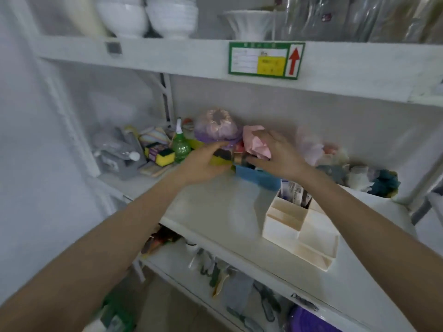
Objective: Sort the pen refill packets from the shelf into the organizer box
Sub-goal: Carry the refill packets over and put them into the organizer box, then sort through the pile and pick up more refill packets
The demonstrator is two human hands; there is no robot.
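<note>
A cream organizer box (pixel 282 227) with several compartments stands on the white shelf (pixel 215 207) at the right. A few pen refill packets (pixel 294 190) stand upright in its back compartment. My left hand (pixel 203 165) reaches to the back of the shelf and closes on a blurred yellow-green item with a dark patch (pixel 221 157). My right hand (pixel 280 156) hovers over a blue basket (pixel 257 176), fingers spread against a pink bag (pixel 255 140), with the thumb near small items in the basket. Blur hides what those items are.
A green spray bottle (pixel 180 146), sponges (pixel 163 155), a purple bagged bundle (pixel 215 127) and grey cloth (pixel 119 149) crowd the shelf's back. More bagged things (pixel 335 154) lie at the right. The upper shelf's edge carries a green label (pixel 266 60). Tools lie on the lower shelf (pixel 215 271).
</note>
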